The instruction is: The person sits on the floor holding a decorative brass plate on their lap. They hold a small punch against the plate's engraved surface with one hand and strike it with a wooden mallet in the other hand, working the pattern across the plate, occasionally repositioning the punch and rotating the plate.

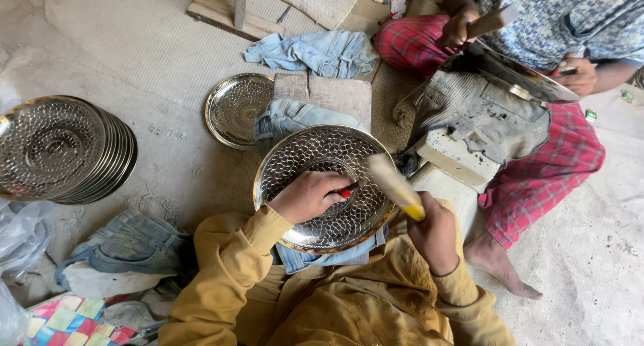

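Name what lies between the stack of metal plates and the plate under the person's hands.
In the head view, bare dusty floor lies between the stack and the worked plate; a single plate sits just above that stretch.

Hammered metal plate [322,185]: glossy, dimpled, bright silver. Stacked plates [64,148]: same polished, textured metal. Mallet [396,185]: pale matt wood, yellow band at grip. Padding cloth [285,118]: faded blue denim, soft, matt. Block [332,94]: rough, weathered wood. Floor [161,165]: dusty, gritty, matt. Sleeves [228,265]: mustard woven cloth.

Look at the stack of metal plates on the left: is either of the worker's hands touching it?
No: the stack lies apart, untouched; both hands are at the plate in front.
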The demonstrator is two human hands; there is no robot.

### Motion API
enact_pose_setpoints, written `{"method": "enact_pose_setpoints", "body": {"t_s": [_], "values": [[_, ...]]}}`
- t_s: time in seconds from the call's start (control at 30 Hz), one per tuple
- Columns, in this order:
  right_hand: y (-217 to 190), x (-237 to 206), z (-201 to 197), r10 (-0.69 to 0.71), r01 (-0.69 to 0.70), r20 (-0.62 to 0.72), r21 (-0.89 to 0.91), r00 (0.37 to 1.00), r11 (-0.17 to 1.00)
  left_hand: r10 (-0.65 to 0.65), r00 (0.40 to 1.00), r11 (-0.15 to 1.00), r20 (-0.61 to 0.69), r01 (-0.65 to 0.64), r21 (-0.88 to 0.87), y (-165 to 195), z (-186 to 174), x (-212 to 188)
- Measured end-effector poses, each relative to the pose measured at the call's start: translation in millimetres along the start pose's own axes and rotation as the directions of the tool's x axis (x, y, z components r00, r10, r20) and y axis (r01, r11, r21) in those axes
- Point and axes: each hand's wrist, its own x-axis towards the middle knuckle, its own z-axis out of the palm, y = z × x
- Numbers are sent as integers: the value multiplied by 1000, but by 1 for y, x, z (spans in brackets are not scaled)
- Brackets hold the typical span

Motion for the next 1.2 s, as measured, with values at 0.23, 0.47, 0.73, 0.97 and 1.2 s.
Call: {"method": "enact_pose_setpoints", "body": {"t_s": [0.23,0.47,0.73,0.97,1.2], "values": [[13,-6,0,-56,54,-13,-147,998,988,-31,996,999,88,32,-7,0,-1,3],[24,-19,8,57,-57,-4,-13,998,998,27,998,999,64,-26,-21,0,-5,2],[32,-25,12,44,-46,-22,-118,999,992,30,996,999,87,-26,-44,3,-8,7],[34,-29,12,-7,-2,-47,-185,999,983,-8,985,1000,175,7,5,0,-8,7],[38,-33,10,73,-78,-36,-160,997,984,23,979,999,202,-31,36,-8,-3,9]]}}
